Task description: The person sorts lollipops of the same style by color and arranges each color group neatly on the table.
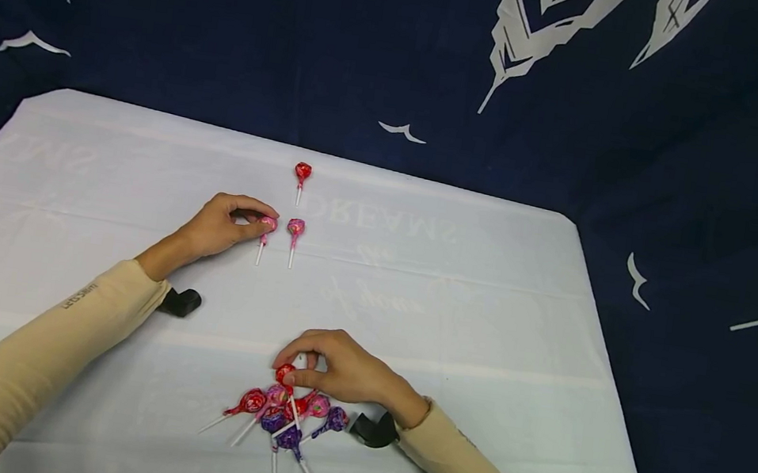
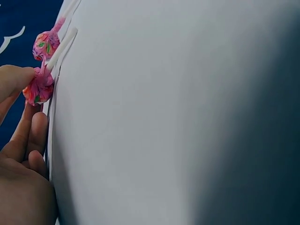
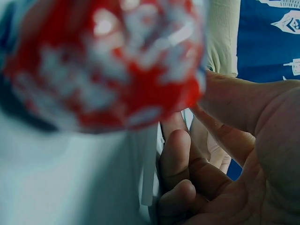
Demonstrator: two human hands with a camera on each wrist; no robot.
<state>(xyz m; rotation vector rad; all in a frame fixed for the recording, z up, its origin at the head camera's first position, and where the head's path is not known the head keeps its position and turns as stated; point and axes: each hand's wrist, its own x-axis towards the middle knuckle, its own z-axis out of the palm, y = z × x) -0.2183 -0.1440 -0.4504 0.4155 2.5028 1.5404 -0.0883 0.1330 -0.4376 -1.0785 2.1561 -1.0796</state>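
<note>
My left hand (image 1: 225, 226) pinches a pink lollipop (image 1: 269, 224) by its wrapped head, its white stick pointing toward me. Just to its right lies another pink lollipop (image 1: 296, 227), parallel to it. In the left wrist view, thumb and fingers hold the pink lollipop's head (image 2: 38, 89). Nearer to me, my right hand (image 1: 350, 369) pinches a red lollipop (image 1: 285, 374) between thumb and fingers at the top of a pile. A red-and-white wrapped head (image 3: 112, 70) looms blurred in the right wrist view.
The pile holds several lollipops, among them a red one (image 1: 252, 400) at its left and a purple one (image 1: 336, 419) at its right. A single red lollipop (image 1: 303, 170) lies near the far edge of the white-covered table (image 1: 488, 283). Behind hangs dark blue patterned cloth (image 1: 375, 44).
</note>
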